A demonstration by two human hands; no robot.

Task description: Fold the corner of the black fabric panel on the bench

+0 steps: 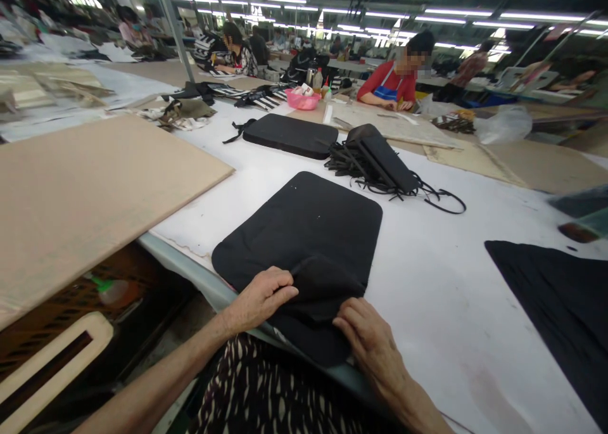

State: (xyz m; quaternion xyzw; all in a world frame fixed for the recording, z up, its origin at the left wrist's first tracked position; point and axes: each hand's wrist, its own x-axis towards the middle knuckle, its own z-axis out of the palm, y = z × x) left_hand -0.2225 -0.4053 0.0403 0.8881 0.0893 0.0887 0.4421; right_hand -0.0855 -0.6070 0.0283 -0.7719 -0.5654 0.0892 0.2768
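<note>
A black fabric panel with rounded corners lies flat on the white-covered table in front of me. Its near part is rucked up into folds, and the near end reaches the table edge. My left hand is closed on the raised fabric at the left, thumb on top. At the right edge of the panel, my right hand pinches the cloth with its fingers curled. The fingertips of both hands are partly hidden by the fabric.
Beyond the panel lie a stack of black panels and a bundle of black strips. A brown board covers the left side. More black cloth lies at right. A co-worker in red sits across the table.
</note>
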